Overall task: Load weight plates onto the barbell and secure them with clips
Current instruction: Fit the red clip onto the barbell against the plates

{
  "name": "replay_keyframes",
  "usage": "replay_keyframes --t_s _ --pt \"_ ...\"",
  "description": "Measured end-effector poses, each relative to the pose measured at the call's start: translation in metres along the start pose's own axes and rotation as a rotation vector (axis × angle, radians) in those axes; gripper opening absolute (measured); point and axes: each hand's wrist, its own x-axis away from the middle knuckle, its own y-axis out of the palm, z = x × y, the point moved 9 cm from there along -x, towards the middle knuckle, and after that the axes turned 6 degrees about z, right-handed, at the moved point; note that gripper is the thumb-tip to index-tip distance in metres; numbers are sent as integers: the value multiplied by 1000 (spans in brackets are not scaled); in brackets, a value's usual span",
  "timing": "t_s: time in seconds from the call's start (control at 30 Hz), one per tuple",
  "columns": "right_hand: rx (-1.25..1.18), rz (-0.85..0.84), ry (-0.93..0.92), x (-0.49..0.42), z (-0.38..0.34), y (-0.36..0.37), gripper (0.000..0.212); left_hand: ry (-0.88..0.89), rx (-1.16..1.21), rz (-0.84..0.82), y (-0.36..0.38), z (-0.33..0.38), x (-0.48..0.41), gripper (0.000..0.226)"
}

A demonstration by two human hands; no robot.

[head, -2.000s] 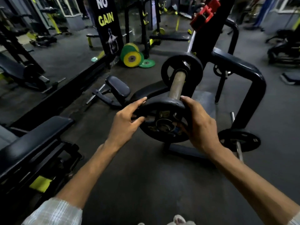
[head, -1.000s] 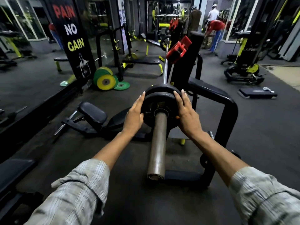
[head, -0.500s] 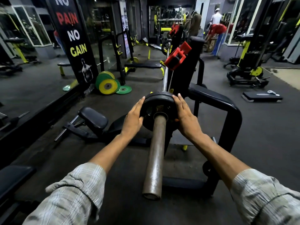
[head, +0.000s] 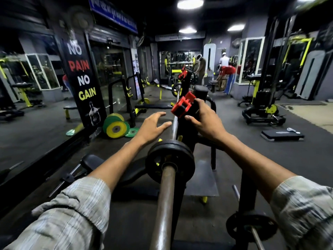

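Observation:
A black weight plate (head: 170, 162) sits on the rusty barbell sleeve (head: 164, 204), which points toward me. Neither hand touches the plate. A red clip (head: 182, 107) rests atop the black rack upright (head: 201, 91), beside the thin bar shaft (head: 174, 127). My right hand (head: 206, 121) wraps the clip's rear, thumb beneath it and fingers over the top. Left of the shaft, my left hand (head: 153, 127) hovers with fingers spread, holding nothing. A second red clip (head: 183, 73) shows at the bar's far end.
Green and yellow plates (head: 115, 128) lean by the banner at left. The bench pad (head: 90, 162) lies low left. A second bar with a small black plate (head: 252, 227) rests on the floor at lower right. People stand at the far end (head: 226, 73).
Both hands left the plate, which stays seated on the sleeve. My right hand rose to the red clip on the rack; my left hand lifted off and opened. My head tilted up.

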Motion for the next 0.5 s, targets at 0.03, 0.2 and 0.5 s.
replay_keyframes --t_s 0.03,0.2,0.5 --pt "-13 0 18 -8 1 1 74 -39 39 9 2 -1 -7 53" --pt "-58 -53 116 -49 16 11 74 -267 294 41 33 -6 -43 42" --pt "-224 -59 208 -67 30 48 70 -523 812 88 71 -18 -59 43"
